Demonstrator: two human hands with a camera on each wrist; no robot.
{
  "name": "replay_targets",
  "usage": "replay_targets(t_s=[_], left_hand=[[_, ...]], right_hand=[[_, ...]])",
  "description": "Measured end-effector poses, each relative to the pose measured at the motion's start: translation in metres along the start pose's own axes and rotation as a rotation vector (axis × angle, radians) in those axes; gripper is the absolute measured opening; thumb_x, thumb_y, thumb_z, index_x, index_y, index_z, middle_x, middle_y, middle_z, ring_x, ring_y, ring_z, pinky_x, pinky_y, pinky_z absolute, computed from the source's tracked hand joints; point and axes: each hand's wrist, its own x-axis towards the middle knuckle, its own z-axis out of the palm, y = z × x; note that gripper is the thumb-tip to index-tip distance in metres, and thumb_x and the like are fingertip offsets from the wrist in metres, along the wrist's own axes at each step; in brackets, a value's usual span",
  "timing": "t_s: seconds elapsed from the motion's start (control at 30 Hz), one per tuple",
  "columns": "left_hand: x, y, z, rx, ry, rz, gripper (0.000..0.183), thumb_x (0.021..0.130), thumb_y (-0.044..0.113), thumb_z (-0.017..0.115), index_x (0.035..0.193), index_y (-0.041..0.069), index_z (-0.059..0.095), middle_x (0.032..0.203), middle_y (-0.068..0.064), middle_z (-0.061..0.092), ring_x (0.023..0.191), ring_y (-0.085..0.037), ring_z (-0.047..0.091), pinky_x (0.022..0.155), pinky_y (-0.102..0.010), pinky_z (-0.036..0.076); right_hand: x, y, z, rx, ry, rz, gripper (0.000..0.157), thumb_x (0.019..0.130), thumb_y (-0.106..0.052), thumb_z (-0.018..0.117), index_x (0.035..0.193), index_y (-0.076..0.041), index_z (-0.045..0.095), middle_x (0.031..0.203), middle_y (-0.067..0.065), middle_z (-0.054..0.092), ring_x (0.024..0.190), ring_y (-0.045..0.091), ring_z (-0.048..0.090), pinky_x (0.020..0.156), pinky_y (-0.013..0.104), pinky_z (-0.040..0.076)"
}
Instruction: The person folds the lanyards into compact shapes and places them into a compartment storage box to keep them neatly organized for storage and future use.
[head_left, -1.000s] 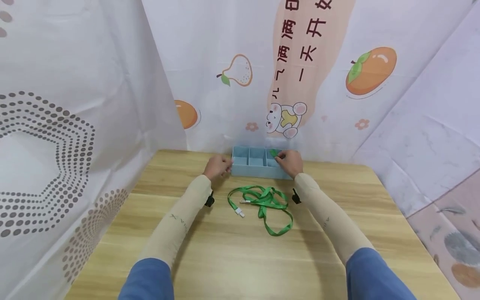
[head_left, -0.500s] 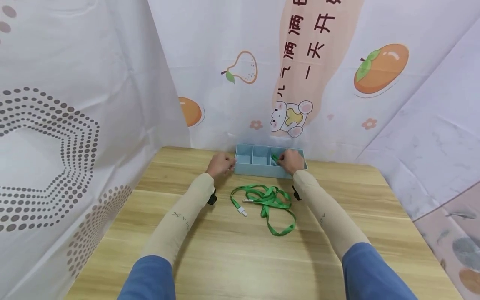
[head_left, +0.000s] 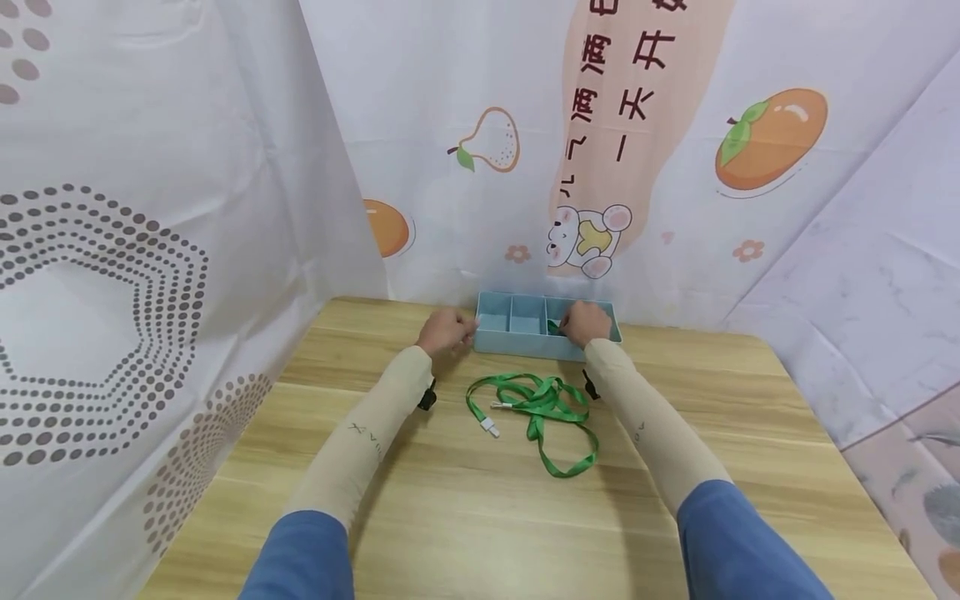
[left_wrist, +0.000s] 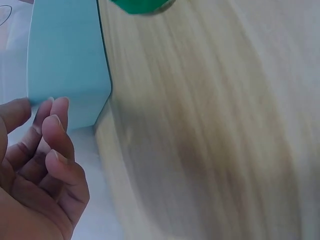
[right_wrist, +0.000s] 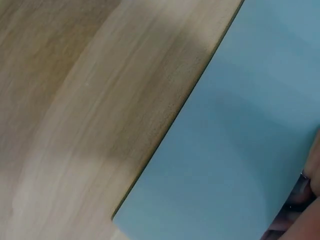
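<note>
A light blue box [head_left: 525, 344] with three compartments stands at the table's back edge. My right hand [head_left: 587, 323] reaches into its wide right compartment, fingertips down, pinching a green lanyard [head_left: 553, 327] of which only a small piece shows. The right wrist view has just the fingers [right_wrist: 306, 220] over the box's wall. At the box's left end is my left hand [head_left: 447, 329], fingers [left_wrist: 60, 135] loosely bent, thumb and fingertips touching its corner. In front of the box a tangled green lanyard [head_left: 542, 403] lies on the table, with a white clip [head_left: 489, 427] and a metal hook.
The wood-grain table [head_left: 480, 517] extends toward me and to both sides. A printed white curtain [head_left: 420, 158] hangs right behind the box, and another [head_left: 150, 275] covers the left side. The left and middle compartments [head_left: 528, 315] show bare floors.
My right hand has gone lower into the right compartment with the green lanyard, which shows less. The view has shifted slightly; the left hand stays at the box's left end.
</note>
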Motion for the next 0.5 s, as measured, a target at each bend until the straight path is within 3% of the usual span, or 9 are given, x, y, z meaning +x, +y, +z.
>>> replay_targets(t_s=[0.13,0.27,0.5], left_hand=[[-0.001,0.006,-0.005,0.023,-0.005,-0.008,0.042,0.107,0.032,0.059,0.09,-0.001,0.078,0.089,-0.018,0.075,0.073,-0.04,0.069,0.064,-0.041,0.052],[-0.003,0.011,-0.005,0.059,-0.017,-0.014,0.048,0.108,0.032,0.058,0.088,-0.008,0.074,0.092,-0.018,0.075,0.078,-0.041,0.069,0.061,-0.036,0.048],[-0.004,0.015,-0.005,0.104,-0.011,-0.016,0.052,0.107,0.032,0.059,0.078,-0.01,0.068,0.087,-0.016,0.075,0.069,-0.036,0.069,0.052,-0.03,0.042]], right_hand=[[0.004,-0.002,-0.003,0.001,0.004,0.01,0.011,0.091,-0.015,0.075,0.084,-0.01,0.081,0.087,0.01,0.076,0.074,0.031,0.07,0.07,0.053,0.058],[0.006,-0.002,-0.004,0.0,0.013,0.015,0.01,0.089,-0.012,0.074,0.082,-0.008,0.08,0.085,0.011,0.075,0.072,0.031,0.069,0.069,0.053,0.058],[0.01,0.0,-0.002,-0.021,-0.027,0.014,0.011,0.091,-0.011,0.072,0.083,-0.007,0.079,0.087,0.013,0.074,0.072,0.031,0.067,0.068,0.053,0.058]])
